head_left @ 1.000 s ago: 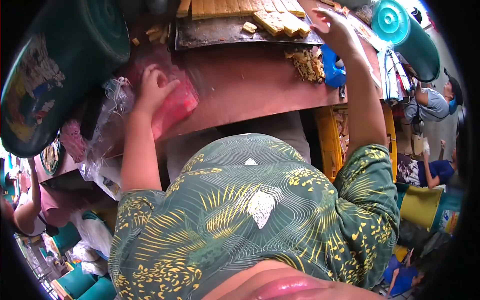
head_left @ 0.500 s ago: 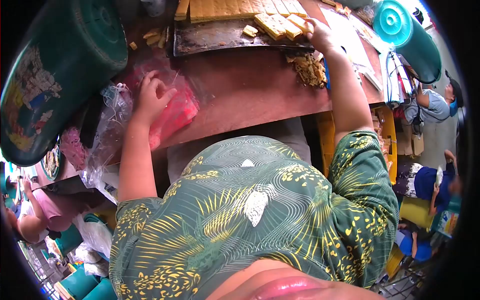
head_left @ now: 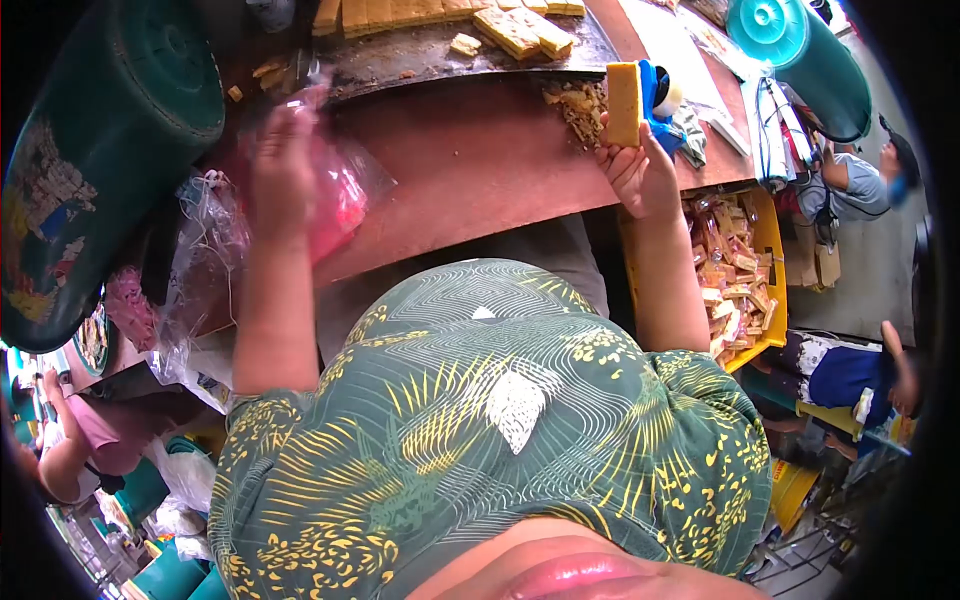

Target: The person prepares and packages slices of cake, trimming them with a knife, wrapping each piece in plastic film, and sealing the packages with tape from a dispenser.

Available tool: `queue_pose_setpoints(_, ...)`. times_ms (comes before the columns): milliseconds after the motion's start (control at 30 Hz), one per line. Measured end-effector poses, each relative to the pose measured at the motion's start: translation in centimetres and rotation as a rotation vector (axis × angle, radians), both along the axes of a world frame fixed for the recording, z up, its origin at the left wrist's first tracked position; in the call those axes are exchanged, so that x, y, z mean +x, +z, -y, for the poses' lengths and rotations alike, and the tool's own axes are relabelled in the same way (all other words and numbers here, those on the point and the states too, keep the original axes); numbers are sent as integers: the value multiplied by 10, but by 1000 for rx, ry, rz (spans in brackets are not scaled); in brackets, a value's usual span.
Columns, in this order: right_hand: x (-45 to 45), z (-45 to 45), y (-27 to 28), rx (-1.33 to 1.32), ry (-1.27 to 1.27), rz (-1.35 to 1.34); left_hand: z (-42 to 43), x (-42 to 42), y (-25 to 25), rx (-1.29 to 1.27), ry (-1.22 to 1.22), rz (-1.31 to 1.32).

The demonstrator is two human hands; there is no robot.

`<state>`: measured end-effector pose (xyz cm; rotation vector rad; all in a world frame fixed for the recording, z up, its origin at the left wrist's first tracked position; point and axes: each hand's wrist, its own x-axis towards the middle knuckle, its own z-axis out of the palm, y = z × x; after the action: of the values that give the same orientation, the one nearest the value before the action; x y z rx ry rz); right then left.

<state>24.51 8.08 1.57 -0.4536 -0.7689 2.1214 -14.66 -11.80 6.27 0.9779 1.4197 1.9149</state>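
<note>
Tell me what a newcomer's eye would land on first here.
Probably the golden cake bar held up in the right hand, over the table's near edge. Next, the yellow crate full of wrapped pieces, below it at right. The big green bin at upper left also stands out.

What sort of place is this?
It looks like a small food-packing workshop, maybe part of a bakery. There's a tray of golden, cake-like bars, a yellow crate heaped with pieces, and pinkish plastic by the left hand.
</note>
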Motion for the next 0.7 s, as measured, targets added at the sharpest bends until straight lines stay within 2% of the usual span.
queue_pose_setpoints(33, -3, 9, 1, -10, 15, -24, -4, 30, 3, 5, -4, -150)
queue_pose_setpoints(100, -9, 21, 0, -5, 63, -54, -18, 64, -19, 70, -214, -457)
queue_pose_setpoints(167, -16, 26, -4, 83, 109, -27, -31, 86, -43, -117, -456, -750)
queue_pose_setpoints(200, -22, 30, -6, 126, 135, -16, -23, 103, -41, -299, -523, -923)
queue_pose_setpoints(267, -36, 43, 2, 205, 94, 164, -8, 118, -47, -362, -536, -1161)
queue_pose_setpoints(300, -42, 46, 2, 290, 76, 259, -10, 113, -42, -394, -581, -1089)
queue_pose_setpoints(400, -47, 42, -5, 557, 132, 491, -8, 75, -37, -317, -322, -1011)
queue_pose_setpoints(467, -59, 46, -9, 725, 180, 572, 2, 58, -47, -543, -183, -1179)
queue_pose_setpoints(500, -68, 54, 5, 834, 194, 726, 7, 55, -48, -571, -212, -1194)
queue_pose_setpoints(600, -96, 51, 18, 1386, 146, 862, 7, 50, -48, -605, -256, -1204)
queue_pose_setpoints(700, -114, 35, 2, 1426, 281, 976, 7, 49, -48, -615, -271, -1199)
